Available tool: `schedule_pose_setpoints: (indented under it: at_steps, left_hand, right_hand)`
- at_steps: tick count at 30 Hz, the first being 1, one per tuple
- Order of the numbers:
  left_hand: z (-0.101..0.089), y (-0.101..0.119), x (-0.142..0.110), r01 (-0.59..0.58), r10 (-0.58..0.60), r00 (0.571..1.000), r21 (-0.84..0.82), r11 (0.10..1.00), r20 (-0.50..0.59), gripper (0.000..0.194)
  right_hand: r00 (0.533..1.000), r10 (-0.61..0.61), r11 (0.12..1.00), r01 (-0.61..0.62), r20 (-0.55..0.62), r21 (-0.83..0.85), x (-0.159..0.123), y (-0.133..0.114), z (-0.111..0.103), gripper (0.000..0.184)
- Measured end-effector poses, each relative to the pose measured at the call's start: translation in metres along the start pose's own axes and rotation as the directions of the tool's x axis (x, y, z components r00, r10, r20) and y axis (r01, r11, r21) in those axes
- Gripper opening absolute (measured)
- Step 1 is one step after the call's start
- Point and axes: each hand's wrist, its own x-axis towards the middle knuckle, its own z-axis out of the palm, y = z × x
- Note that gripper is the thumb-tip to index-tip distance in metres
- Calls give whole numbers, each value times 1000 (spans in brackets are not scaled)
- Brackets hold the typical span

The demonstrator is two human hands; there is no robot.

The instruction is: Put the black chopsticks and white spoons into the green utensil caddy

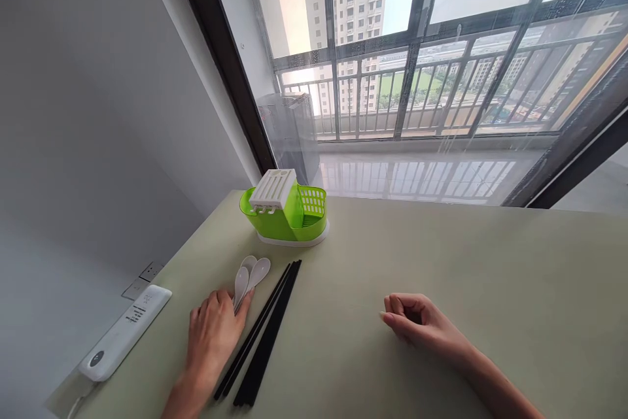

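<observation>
At the left of the table, my left hand (216, 327) is closed around the handles of several white spoons (251, 273), whose bowls fan out past the fingertips. Just right of that hand lie several black chopsticks (272, 334), side by side and slanting away from me. My right hand (417, 321) rests on the table to the right, fingers curled in and nothing seen in them. Beyond the spoons stands a green utensil holder (284, 226) with a white slotted top (275, 188), small hooks and a lattice-walled compartment.
A white power strip (127, 331) with a cord lies along the table's left edge, near a wall socket (142, 278). The pale green table (441, 249) reaches to a glass door at the back. A grey wall (98, 112) stands on the left.
</observation>
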Motion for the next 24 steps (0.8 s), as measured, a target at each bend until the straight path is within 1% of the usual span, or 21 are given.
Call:
schedule_pose_setpoints:
  at_steps: [6,12,17,20,22,24]
  left_hand:
    - [10,4,-4,-11,18,994,63,998,-107,58]
    - [15,3,-3,-75,83,984,55,996,-156,58]
    - [21,-1,1,-97,101,975,32,995,-199,59]
    - [16,1,1,-112,94,965,-59,992,-247,60]
    - [5,6,-2,-140,82,955,-190,972,-286,57]
    - [-11,16,-9,-167,62,958,-370,914,-279,53]
  right_hand:
    - [1000,17,1000,-17,0,-7,-1,-1,0,56]
    - [1000,18,1000,-18,-3,-4,-2,0,0,55]
    - [1000,19,1000,-19,-3,-9,-1,-1,0,56]
    - [1000,13,1000,-13,1,-2,-1,0,0,55]
    - [1000,4,1000,-4,5,3,0,1,-1,55]
    - [1000,-1,1000,0,6,9,0,2,-1,55]
